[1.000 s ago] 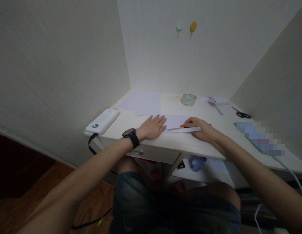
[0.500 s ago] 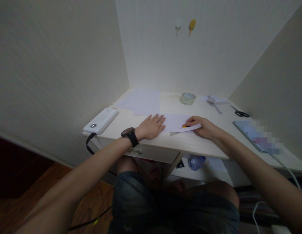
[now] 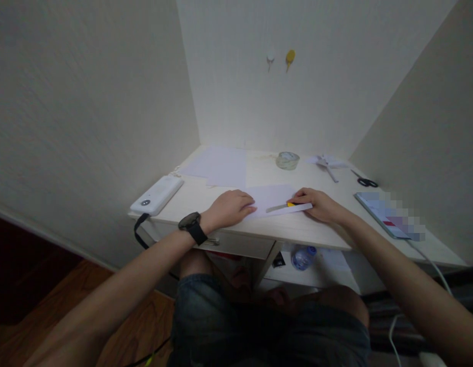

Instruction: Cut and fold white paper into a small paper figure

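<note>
A white sheet of paper (image 3: 270,193) lies near the front of the desk, between my hands. My left hand (image 3: 233,206) has its fingers bent, with fingertips and thumb closed at the paper's left edge. In my right hand (image 3: 316,203) is a utility knife (image 3: 291,204) with a yellow handle; its long grey blade points left over the paper. A narrow white flap of paper (image 3: 302,207) sticks up beside the knife and reaches under my right fingers. Whether the flap is still joined to the sheet I cannot tell.
Further sheets (image 3: 227,163) lie at the back left. A tape roll (image 3: 287,160), a folded paper piece (image 3: 327,164) and scissors (image 3: 366,182) are behind and right. A tablet-like device (image 3: 385,216) is at right, a white box-shaped device (image 3: 157,195) at left. A bottle (image 3: 303,258) stands on the shelf below.
My left hand has gone from lying flat on the paper's edge to bent fingers closed there. The knife's blade, mostly hidden by paper before, now shows above the sheet. The view has shifted slightly.
</note>
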The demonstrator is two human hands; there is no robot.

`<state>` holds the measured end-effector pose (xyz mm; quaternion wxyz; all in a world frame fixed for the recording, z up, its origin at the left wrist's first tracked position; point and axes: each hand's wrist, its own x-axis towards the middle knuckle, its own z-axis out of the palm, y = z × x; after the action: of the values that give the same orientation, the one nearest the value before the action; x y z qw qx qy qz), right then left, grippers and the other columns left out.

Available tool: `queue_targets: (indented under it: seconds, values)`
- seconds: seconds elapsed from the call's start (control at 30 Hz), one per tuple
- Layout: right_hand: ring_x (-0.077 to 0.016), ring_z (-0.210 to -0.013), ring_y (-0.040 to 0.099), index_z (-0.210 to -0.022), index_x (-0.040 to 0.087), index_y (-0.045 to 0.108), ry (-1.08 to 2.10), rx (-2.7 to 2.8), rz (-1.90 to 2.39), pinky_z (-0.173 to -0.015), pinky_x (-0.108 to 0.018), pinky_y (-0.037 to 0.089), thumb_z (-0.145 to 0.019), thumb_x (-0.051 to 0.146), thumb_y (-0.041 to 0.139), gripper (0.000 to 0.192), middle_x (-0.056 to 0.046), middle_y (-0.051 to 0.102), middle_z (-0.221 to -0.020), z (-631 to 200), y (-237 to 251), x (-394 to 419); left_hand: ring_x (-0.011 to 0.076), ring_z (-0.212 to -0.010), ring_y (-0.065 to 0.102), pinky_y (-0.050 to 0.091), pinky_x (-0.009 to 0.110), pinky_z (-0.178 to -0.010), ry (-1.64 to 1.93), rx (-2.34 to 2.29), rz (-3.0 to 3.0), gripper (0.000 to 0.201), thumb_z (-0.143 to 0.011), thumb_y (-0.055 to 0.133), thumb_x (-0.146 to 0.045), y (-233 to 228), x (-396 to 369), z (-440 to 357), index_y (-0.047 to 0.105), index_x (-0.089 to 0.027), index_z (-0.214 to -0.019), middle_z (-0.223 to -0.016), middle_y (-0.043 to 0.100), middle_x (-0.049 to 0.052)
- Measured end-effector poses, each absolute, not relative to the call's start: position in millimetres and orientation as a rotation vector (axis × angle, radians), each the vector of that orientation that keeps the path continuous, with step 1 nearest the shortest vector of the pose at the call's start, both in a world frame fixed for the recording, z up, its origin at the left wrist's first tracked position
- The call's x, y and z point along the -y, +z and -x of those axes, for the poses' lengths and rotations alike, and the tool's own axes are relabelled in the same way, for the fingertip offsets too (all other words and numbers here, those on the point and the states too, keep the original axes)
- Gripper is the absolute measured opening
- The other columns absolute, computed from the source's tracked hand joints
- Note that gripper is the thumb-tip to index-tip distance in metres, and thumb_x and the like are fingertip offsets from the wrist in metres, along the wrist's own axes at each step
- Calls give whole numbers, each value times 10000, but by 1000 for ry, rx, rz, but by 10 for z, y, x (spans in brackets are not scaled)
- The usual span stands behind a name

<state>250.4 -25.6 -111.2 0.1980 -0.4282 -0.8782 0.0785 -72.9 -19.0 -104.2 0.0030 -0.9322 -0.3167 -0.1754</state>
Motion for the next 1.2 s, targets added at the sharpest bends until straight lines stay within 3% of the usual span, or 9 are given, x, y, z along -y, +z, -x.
queue_targets:
  seconds: [0.27,0.53,0.7,0.87,1.0,1.2]
  values:
    - [-248,-940,647,-1132,253,757,162,2369,1289,-885,-403,517,-772,101,564,436,-87,689,-1028,-2626,-1197,313,235,-1224,602,449,380,-1071,-508,815,2967,395,-986,463,-387,-1079,459,837,678,-141,-1207,-1312,649,125]
    - [-237,-915,659,-1098,248,760,230,2327,1302,-866,-388,530,-868,349,628,284,-86,685,-1011,-2639,-1169,433,249,-1265,566,431,436,-1068,-529,811,2906,419,-1017,402,-384,-1153,580,800,616,-171,-1307,-1374,606,118]
    - [-227,-834,668,-1053,222,771,198,2285,1382,-776,-353,536,-891,403,586,305,-88,706,-934,-2708,-1096,451,239,-1283,541,402,425,-1072,-484,850,2914,422,-1028,371,-376,-1161,596,788,586,-195,-1343,-1413,579,84]
    - [-226,-864,679,-1051,237,768,298,2330,1323,-774,-340,538,-897,412,579,300,-77,742,-973,-2617,-1058,468,233,-1281,529,391,435,-1065,-494,869,2940,414,-1033,352,-369,-1170,633,691,578,-220,-1347,-1410,583,69]
    - [-231,-873,670,-1062,239,770,237,2385,1300,-793,-346,529,-889,410,591,302,-82,732,-961,-2556,-1023,481,235,-1265,549,404,431,-1066,-529,904,2964,414,-1021,369,-329,-1172,641,635,567,-164,-1345,-1387,598,99]
    - [-224,-768,658,-1035,226,783,142,2250,1455,-695,-319,511,-895,414,556,326,-87,716,-898,-2656,-1007,489,247,-1165,604,444,392,-1026,-584,963,2948,377,-983,453,-305,-1108,568,574,610,-120,-1272,-1253,676,119]
